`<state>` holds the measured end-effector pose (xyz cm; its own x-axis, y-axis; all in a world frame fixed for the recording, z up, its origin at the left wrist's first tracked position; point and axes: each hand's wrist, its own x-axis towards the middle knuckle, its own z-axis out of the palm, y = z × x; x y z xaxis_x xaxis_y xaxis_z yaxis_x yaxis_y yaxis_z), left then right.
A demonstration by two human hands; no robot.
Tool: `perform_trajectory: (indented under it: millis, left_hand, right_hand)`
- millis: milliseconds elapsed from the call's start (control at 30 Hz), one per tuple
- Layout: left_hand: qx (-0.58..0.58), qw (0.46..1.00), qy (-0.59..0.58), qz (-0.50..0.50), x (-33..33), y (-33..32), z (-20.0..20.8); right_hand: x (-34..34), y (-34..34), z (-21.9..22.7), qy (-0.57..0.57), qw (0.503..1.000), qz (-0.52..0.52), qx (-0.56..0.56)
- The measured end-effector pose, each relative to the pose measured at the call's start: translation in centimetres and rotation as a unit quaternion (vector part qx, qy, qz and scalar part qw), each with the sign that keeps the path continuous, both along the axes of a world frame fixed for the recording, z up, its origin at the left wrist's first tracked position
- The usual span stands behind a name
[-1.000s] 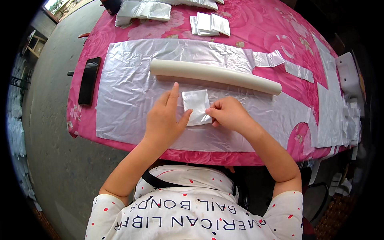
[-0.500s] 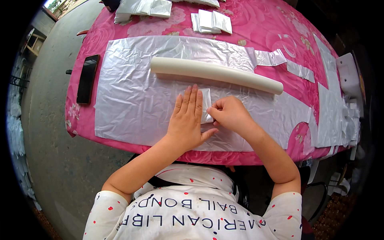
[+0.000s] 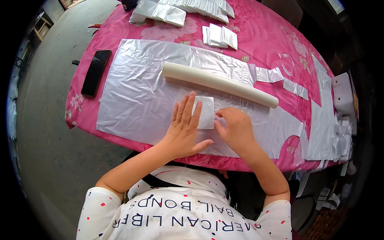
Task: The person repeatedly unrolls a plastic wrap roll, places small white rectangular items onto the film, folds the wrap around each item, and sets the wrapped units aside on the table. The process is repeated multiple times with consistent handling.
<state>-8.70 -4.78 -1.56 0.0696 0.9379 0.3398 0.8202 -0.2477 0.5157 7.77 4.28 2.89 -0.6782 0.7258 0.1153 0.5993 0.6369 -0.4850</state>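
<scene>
A folded square of thin white plastic (image 3: 207,114) lies on a large, flat, silvery plastic sheet (image 3: 134,92). My left hand (image 3: 183,126) rests with fingers spread along the square's left side, partly covering it. Beside the square's right edge is my right hand (image 3: 237,130), thumb and forefinger apart with a small gap between them and nothing visible in it. Just beyond both hands, a long cream-white tube (image 3: 220,84) lies slantwise across the sheet.
A pink flowered cloth covers the table (image 3: 272,44). To the left lies a black phone (image 3: 96,74). Further back are a small pile of folded plastic squares (image 3: 220,36) and a bigger row of them (image 3: 164,14). More plastic sheeting (image 3: 322,128) and a white container (image 3: 343,94) sit at the right.
My right hand's fingers have come off the folded square and parted. My left fingers have spread, uncovering more of the square, which now looks flatter. The whole view has tilted slightly.
</scene>
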Motion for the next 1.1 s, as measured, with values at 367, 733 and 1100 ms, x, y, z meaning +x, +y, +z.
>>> perform_trajectory:
  millis: [367, 733, 1100]
  left_hand:
    - [-0.43, 0.71, -0.552, 0.082, -6.0, -13.7, 0.1]
    - [-0.312, 0.729, -0.57, 0.214, -6.9, -13.1, -0.7]
    - [-0.286, 0.738, -0.574, 0.212, -5.2, -13.1, -0.4]
  right_hand:
    - [-9.9, -4.8, -5.3, 0.059, 0.991, 0.118, 0.005]
    - [-11.4, -10.5, -3.6, 0.05, 0.953, 0.283, -0.1]
    - [-11.6, -10.5, -4.7, 0.128, 0.94, 0.276, -0.153]
